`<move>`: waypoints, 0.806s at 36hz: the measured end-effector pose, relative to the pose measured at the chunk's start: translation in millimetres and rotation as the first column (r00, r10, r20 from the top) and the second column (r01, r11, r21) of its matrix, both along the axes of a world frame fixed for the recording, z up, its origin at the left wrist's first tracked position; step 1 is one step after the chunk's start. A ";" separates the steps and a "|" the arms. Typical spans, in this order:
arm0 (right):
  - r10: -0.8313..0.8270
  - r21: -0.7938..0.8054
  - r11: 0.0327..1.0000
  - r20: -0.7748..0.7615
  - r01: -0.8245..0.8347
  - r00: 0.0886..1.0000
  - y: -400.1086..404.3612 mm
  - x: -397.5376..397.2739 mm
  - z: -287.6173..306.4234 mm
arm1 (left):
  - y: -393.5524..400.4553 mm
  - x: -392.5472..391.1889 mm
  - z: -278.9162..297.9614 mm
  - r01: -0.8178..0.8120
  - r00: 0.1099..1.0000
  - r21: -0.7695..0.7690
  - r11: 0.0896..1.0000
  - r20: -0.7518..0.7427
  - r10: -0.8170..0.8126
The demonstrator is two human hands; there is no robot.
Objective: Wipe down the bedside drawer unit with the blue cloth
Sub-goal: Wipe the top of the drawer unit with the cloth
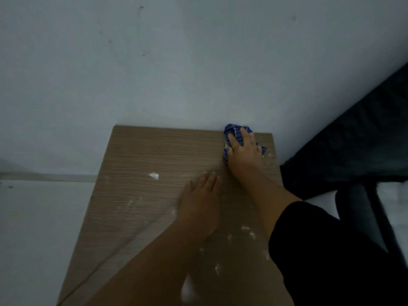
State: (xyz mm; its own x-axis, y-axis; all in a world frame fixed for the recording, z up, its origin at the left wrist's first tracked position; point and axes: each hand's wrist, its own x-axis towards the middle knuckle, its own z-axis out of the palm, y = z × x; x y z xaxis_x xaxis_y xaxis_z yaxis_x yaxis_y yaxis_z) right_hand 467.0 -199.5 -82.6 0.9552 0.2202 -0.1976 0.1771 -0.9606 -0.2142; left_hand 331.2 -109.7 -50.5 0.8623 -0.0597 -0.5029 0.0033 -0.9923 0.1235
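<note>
Cloth: blue cloth (234, 133) at the drawer unit (154, 195) top's far right corner
Right hand (244, 151): presses the cloth, fingers straight
Left hand (202, 199): flat, open, mid-top
Writing: none readable

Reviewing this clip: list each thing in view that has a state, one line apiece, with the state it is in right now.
blue cloth: bunched up, pressed against the unit's top at the back right corner, by the wall.
right hand: on the cloth, fingers spread over it.
left hand: flat on the top, fingers straight, holding nothing.
drawer unit top: still dirty, white specks and smears on it.
white blob: unwiped, left of the hands.
</note>
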 end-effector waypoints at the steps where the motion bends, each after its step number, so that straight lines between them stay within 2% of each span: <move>1: -0.018 0.000 1.000 -0.005 0.018 1.000 -9.4 2.1 0.1 | -5.6 2.0 -0.9 0.009 1.000 0.002 1.000 -0.002 -0.009; 6: -0.102 0.063 0.993 0.024 0.101 0.994 -51.2 11.4 -1.4 | -27.5 8.4 -1.8 -0.036 0.993 0.002 0.999 -0.112 0.036; 10: -0.133 0.124 0.983 -0.011 0.133 0.991 -63.1 11.9 -3.9 | -31.7 11.0 1.2 -0.044 0.990 -0.008 0.999 -0.131 0.042; 15: -0.165 0.201 0.968 0.058 0.150 0.985 -73.3 11.3 -6.9 | -31.5 11.1 3.1 -0.043 0.990 -0.007 0.999 -0.135 0.042; 19: -0.246 0.290 0.927 -0.011 0.239 0.969 -84.7 15.6 -3.1 | -32.3 10.5 3.5 -0.053 0.990 -0.015 0.998 -0.131 0.050; 25: -0.204 0.121 0.971 -0.040 0.207 0.978 -98.7 16.9 25.8 | -28.4 15.7 7.2 -0.053 0.986 -0.017 0.998 -0.159 0.050; 29: -0.135 0.152 0.980 0.040 0.127 0.990 -87.1 10.2 51.7 | -16.0 10.9 19.0 -0.150 0.986 -0.058 0.987 -0.075 0.146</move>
State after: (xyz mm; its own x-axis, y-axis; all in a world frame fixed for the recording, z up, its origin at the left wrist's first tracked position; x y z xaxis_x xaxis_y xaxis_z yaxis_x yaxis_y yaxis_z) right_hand 477.3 -286.6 -30.8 0.9855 0.1159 -0.1238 0.0658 -0.9343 -0.3503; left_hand 342.1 -125.7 -31.4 0.8267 0.0324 -0.5617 0.1605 -0.9704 0.1802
